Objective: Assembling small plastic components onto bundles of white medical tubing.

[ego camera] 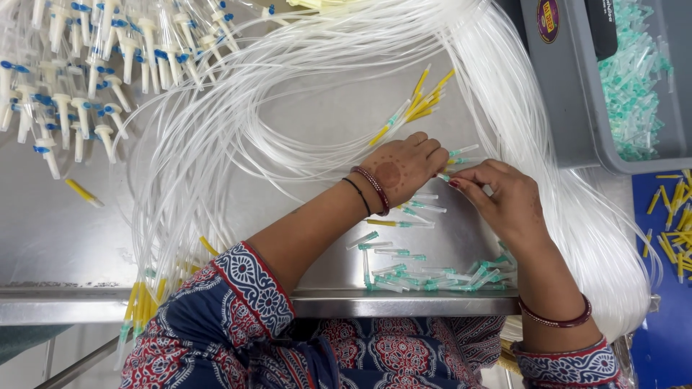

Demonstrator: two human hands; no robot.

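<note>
from the head view, the left hand (404, 167) and right hand (504, 198) meet over the middle of the steel tabletop (65, 230). both sets of fingers pinch a small clear connector (442, 176) held between their tips. loose clear-and-green connectors (432, 277) lie by the near edge, under the wrists. clear tubing (216, 122) loops around, and a grey bin (569, 108) sits at the far right corner.
</note>
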